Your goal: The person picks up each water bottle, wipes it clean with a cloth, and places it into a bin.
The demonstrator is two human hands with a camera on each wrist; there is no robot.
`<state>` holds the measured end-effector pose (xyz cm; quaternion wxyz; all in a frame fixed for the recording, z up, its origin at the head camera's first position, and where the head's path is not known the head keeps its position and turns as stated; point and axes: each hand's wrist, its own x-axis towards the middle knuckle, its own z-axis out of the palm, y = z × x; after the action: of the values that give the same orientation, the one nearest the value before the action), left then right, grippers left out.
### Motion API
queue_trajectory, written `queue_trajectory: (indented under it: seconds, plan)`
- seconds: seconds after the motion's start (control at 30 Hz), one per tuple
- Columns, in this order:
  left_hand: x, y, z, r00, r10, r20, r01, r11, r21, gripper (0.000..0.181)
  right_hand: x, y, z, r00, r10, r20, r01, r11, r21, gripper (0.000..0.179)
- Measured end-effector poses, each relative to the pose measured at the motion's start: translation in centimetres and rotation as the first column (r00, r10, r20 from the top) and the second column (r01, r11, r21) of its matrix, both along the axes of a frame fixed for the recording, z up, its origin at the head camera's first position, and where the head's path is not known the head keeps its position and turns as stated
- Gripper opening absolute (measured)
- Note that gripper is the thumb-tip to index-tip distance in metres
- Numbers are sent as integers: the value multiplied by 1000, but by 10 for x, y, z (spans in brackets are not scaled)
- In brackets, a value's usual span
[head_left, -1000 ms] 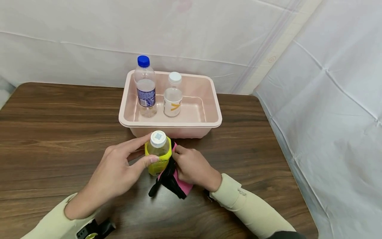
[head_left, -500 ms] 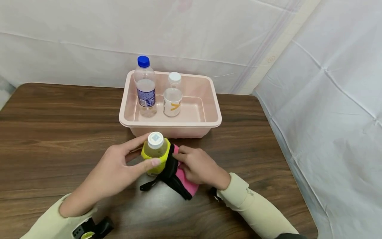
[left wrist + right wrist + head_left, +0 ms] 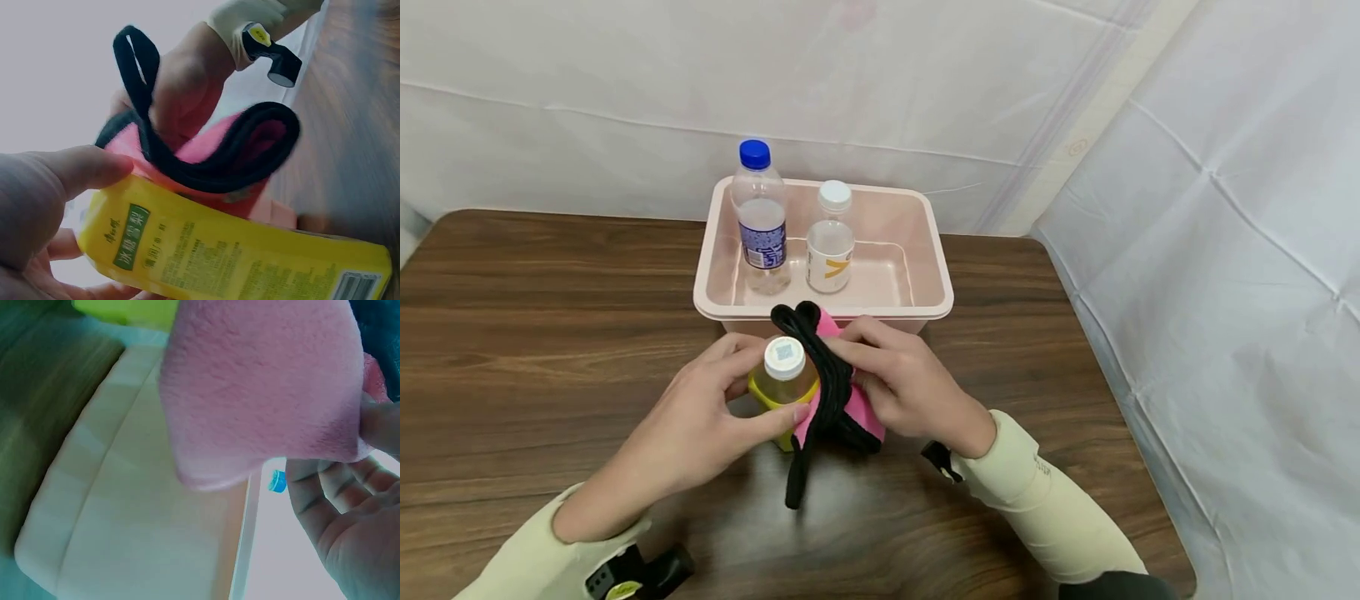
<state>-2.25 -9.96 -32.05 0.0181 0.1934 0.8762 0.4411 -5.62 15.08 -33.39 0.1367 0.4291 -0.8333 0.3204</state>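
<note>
A bottle point(image 3: 785, 362) with a white cap and a yellow label point(image 3: 206, 244) stands upright on the table in front of the bin. My left hand point(image 3: 696, 429) grips it from the left, thumb on the near side and fingers behind. A folded pink cloth point(image 3: 863, 410) with black edging and a black hanging loop leans against the bottle's right side. My right hand point(image 3: 913, 383) pinches that cloth at its upper right. In the left wrist view the cloth overlaps the top edge of the label, close to my left thumb.
Behind the hands stands a pale pink plastic bin point(image 3: 823, 313). Inside it are a clear bottle with a blue cap point(image 3: 755, 155) and a clear bottle with a white cap point(image 3: 831, 250). White sheeting point(image 3: 647, 75) hangs beyond the dark wooden table point(image 3: 535, 367).
My right hand has lifted the cloth's upper part and brought it against the bottle. The cloth's loop now hangs toward me. The bottle has shifted slightly left and nearer, still in my left hand.
</note>
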Motion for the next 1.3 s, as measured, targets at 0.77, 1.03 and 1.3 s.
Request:
queue_trajectory:
  seconds: [0.77, 1.03, 1.3]
  plan:
    - [0, -3, -1, 998, 10, -56, -14, 997, -76, 45, 15, -10, -56, 982, 73, -176, 87, 649, 756, 27]
    - [0, -4, -3, 999, -3, -54, -1, 998, -66, 48, 7, 16, -24, 967, -31, -253, 215, 629, 747, 28]
    - [1, -7, -4, 998, 5, -56, -9, 998, -60, 51, 1, 14, -50, 979, -61, -195, 182, 688, 702, 36]
